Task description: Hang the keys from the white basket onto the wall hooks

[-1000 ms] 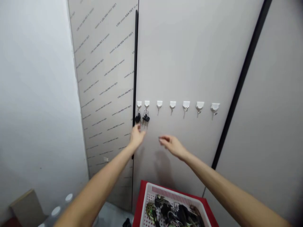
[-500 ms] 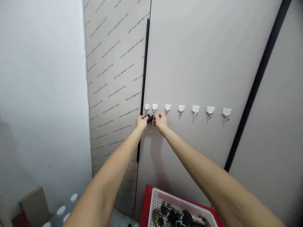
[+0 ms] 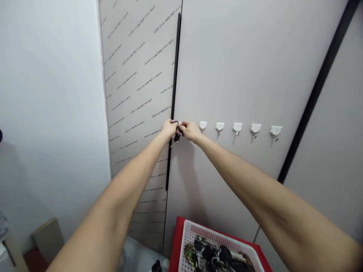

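Both my arms reach up to a row of white wall hooks [image 3: 237, 127] on a grey cabinet door. My left hand [image 3: 169, 129] and my right hand [image 3: 191, 131] are closed side by side at the two leftmost hooks, which they hide. Between them shows a bunch of keys with a black fob [image 3: 177, 136], pinched by both hands at its ring. Several hooks to the right hang bare.
A black vertical strip [image 3: 173, 94] runs just left of the hands, beside a panel with printed film. Below stands a white perforated basket [image 3: 198, 231] with several keys and fobs, on a red surface [image 3: 175, 241]. A white wall is at left.
My hands came together from below onto the keys at the left hooks, then rose slightly to the hook level. The view shifted a little left and up.
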The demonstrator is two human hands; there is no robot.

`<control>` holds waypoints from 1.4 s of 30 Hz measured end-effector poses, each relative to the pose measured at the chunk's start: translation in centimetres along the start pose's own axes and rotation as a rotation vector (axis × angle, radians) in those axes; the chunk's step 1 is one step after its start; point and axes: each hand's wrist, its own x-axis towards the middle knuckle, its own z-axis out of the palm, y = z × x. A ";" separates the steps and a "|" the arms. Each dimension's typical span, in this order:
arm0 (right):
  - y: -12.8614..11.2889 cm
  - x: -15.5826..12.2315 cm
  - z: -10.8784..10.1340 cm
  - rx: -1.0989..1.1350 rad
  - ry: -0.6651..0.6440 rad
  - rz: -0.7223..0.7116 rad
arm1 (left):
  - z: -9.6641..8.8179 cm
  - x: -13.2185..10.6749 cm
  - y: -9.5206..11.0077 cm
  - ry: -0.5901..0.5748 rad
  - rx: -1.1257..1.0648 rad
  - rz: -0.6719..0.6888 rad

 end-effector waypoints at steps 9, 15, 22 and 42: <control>7.6 -16.1 -0.6 0.330 -0.500 0.142 | 3.3 -13.6 -9.9 -0.521 -0.148 -0.289; 12.5 -26.1 0.1 0.217 -0.602 0.274 | 6.9 -21.3 -17.3 -0.754 0.203 -0.133; 15.0 -30.0 -0.6 0.073 -0.744 0.315 | 6.2 -21.9 -17.9 -0.954 0.565 -0.016; 9.0 -18.8 -7.0 1.162 -0.458 0.458 | 8.8 -14.0 -5.3 -1.017 -0.573 -0.361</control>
